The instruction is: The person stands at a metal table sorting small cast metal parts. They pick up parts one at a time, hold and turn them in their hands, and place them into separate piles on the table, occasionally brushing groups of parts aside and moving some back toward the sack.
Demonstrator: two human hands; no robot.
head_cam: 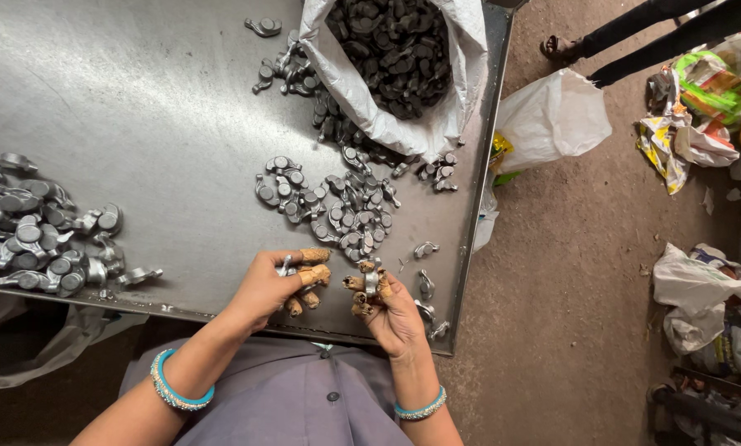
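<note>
While both hands work close together at the near edge of the grey sheet-metal surface [139, 124], each grips a small silvery cast-metal part. The left hand [275, 281], its fingertips wrapped in tan tape, is closed around one small grey metal casting [285, 266], of which only a sliver shows between thumb and fingers. The right hand [387, 301], taped the same way, is clamped on a second grey metal casting [371, 279], held upright between its fingers. Both pieces sit just above the surface's front rim, near the person's grey buttoned garment [288, 396].

Just beyond the hands lies a loose cluster of silvery castings [329, 202], and further back stands an open white woven sack of dark castings [395, 49], with parts spilling out beside it. A second pile of shiny grey castings [40, 239] sits at the left edge.

I judge the main risk to be a dropped part: a few stray castings [427, 285] lie right by the surface's corner, touching or almost touching the rim, and a knock from the right wrist could send them onto the brown dirt floor [569, 272]. The sack leans toward the edge too, and could slump further.
</note>
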